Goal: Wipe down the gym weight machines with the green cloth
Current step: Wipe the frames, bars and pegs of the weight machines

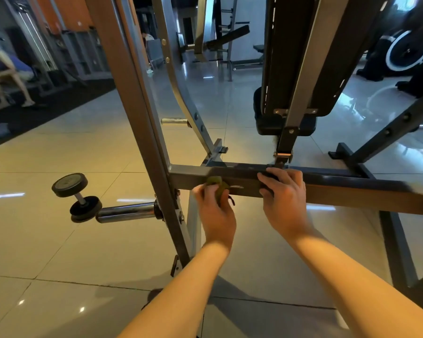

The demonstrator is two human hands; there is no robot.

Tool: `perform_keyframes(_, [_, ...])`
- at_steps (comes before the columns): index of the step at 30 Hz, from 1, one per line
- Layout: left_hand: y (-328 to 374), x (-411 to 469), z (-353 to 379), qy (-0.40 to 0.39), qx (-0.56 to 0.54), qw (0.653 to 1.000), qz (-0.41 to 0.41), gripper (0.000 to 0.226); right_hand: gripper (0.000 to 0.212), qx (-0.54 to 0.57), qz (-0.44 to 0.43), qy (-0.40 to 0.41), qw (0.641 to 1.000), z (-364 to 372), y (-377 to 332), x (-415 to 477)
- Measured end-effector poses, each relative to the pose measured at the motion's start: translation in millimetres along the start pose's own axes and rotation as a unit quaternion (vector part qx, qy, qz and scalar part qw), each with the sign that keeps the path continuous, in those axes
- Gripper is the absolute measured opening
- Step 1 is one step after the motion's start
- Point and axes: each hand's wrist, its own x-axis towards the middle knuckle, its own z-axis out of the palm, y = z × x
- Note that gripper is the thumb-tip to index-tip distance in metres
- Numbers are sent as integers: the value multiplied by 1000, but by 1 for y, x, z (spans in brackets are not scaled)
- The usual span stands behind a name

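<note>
**Item: bar of the weight machine, wipe under way**

**Where the cloth is:** the cloth is wadded in my left hand and pressed to the bar's near face, just right of the post.

**Hazards, as I judge them**
1. Patchy cover. Only a small wad meets the metal, so the top face and lower edge could be missed.
2. Snag. A dark strand hangs from the cloth below the bar. The bolts at the post joint are near and could catch it.
3. Collision. My right hand sits on the bar just beside the cloth. A stroke to the right would run into it unless that hand shifts first.
4. Pinch. The seat hinge meets the bar right behind my right fingers.
5. Footing. A dumbbell lies on the floor just beside the chrome peg, where I would step to reach the post.

**Pose**
- Left: the forearm reaches up and forward with the back of the hand towards me. The fingers are curled tight round the cloth.
- Right: the palm lies on the bar and the fingers hook over its top edge, gripping the bar as a brace.
</note>
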Motion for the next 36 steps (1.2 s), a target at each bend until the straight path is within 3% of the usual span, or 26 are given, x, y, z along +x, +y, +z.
perform_keyframes(2, [-5, 3, -4, -43, -1, 999, 24, 9, 37, -1, -9, 10, 1000, 1, 0, 2])
perform_keyframes(4, [-21, 17, -16, -31, -21, 999, 22, 7, 38, 4, -16, 15, 1000, -1, 1, 3])
perform_keyframes(9, [-40, 44, -33, 152, -22, 987, -46, 13, 38, 9, -23, 16, 1000, -7, 10, 4])
perform_keyframes(11, [-34, 32, -19, 122, 0, 992, -33, 10, 38, 8, -25, 14, 1000, -9, 10, 4])
perform_keyframes(14, [-13, -5, 10, -17, 1, 999, 46, 8, 38, 5, -28, 16, 999, -9, 9, 5])
perform_keyframes(16, [-9, -7, 11, -44, 1, 995, 87, 2, 37, 1, -25, 23, 999, -8, 7, 4])
perform_keyframes(19, [-32, 20, -18, 7, 41, 996, 78, 6, 36, 8, -29, 22, 999, -9, 8, 4])
perform_keyframes(22, [-54, 47, -45, 128, 34, 991, 21, 19, 36, 13, -28, 16, 999, -10, 10, 4])
perform_keyframes(24, [-51, 49, -41, 164, 39, 986, -3, 13, 37, 17, -23, 15, 999, -12, 10, 4])
perform_keyframes(25, [-47, 44, -35, 153, 33, 987, 17, 10, 38, 17, -21, 15, 1000, -12, 9, 4])
perform_keyframes(29, [0, -5, 12, -40, -3, 997, 59, 5, 38, 16, -25, 13, 999, -9, 8, 3])
perform_keyframes(34, [-3, 3, 1, -75, 6, 992, 104, 3, 36, 9, -20, 3, 1000, -10, 8, 5])
perform_keyframes(36, [-22, 25, -20, -31, 21, 996, 77, 9, 34, 13, -15, 0, 1000, -13, 8, 4])
